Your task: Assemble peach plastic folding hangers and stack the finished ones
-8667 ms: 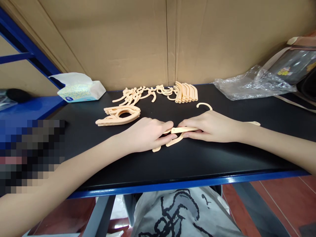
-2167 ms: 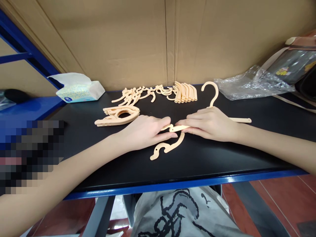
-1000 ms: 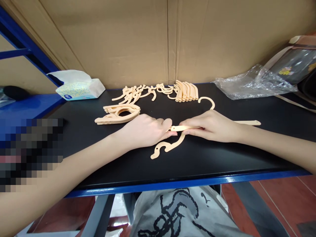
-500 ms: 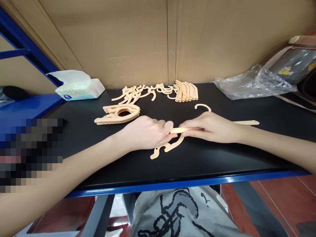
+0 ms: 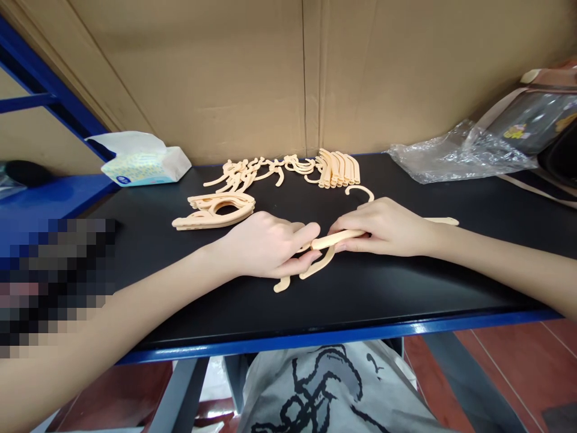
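Observation:
Between the hands are beige plastic hanger parts. My right hand (image 5: 387,228) is closed on a beige hanger arm (image 5: 336,239), whose near end points left. A curved hook (image 5: 360,191) shows above that hand, and a straight piece end (image 5: 444,221) shows beyond the wrist. My left hand (image 5: 274,243) pinches at the left end of the held arm; the piece between its fingers is mostly hidden. Below the fingers a curved piece (image 5: 318,266) and a small rounded end (image 5: 282,285) stick out over the black table (image 5: 252,313).
Stacked beige hangers (image 5: 214,210) lie left of the hands. At the back are loose hooks (image 5: 238,174) and a row of curved arms (image 5: 338,168). A tissue pack (image 5: 146,162) stands back left; a clear plastic bag (image 5: 460,156) lies back right.
My right hand and the hook above it have shifted slightly left and up. More of the held arm shows, and my left fingers have spread a little around its end.

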{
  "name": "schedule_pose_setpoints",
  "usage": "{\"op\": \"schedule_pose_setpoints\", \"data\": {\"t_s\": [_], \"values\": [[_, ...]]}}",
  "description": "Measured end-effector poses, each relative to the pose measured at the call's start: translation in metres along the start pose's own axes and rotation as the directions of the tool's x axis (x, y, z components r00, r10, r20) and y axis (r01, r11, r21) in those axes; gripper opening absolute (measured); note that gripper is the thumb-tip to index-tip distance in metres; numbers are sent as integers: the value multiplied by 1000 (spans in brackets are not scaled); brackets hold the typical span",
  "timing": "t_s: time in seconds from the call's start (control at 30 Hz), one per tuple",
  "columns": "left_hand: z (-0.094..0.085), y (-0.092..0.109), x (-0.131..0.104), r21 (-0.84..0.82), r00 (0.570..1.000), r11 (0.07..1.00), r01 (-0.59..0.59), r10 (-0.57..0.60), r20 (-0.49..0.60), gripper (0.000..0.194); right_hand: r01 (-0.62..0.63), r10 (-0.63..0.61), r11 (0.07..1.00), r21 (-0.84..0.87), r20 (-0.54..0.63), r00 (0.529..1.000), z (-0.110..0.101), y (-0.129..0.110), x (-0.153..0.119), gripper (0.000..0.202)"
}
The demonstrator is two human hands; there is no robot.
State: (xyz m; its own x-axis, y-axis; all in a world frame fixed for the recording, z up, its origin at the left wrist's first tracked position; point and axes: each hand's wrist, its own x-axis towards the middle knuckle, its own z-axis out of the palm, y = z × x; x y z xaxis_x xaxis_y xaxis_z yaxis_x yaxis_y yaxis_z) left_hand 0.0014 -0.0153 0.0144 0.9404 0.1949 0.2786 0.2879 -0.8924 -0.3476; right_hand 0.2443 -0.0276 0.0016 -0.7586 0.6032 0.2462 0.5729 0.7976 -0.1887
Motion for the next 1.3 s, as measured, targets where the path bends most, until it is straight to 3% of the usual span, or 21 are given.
{"op": "schedule_pose_setpoints", "data": {"t_s": [0.17, 0.43, 0.63, 0.77, 1.0, 1.2, 1.3], "values": [[-7, 2, -1, -126, 992, 989, -82, 70, -101, 15, 54, -58, 997, -48, -82, 995, -5, 4, 2, 52], [-12, 5, -6, -222, 998, 974, -39, 25, -62, 21, 107, -112, 993, -53, -104, 988, -8, 12, 3, 74], [-13, 7, -7, -201, 983, 973, -118, 85, -163, 19, 122, -135, 988, -92, -153, 979, -10, 20, 2, 94], [-16, 5, -6, -147, 992, 986, -75, 59, -115, 18, 128, -155, 978, -163, -166, 974, -10, 24, 1, 91], [-23, -6, -1, -33, 994, 999, -28, 24, -111, 25, 29, -71, 976, -215, -189, 979, -10, 28, -6, 76], [-12, -6, 1, 71, 996, 997, -41, 47, -72, 22, 31, -106, 923, -384, -177, 978, -7, 22, -6, 72], [-8, -3, 2, 37, 999, 999, 36, -34, -32, 18, 39, -133, 874, -484, -162, 978, -5, 18, -4, 68]]}}
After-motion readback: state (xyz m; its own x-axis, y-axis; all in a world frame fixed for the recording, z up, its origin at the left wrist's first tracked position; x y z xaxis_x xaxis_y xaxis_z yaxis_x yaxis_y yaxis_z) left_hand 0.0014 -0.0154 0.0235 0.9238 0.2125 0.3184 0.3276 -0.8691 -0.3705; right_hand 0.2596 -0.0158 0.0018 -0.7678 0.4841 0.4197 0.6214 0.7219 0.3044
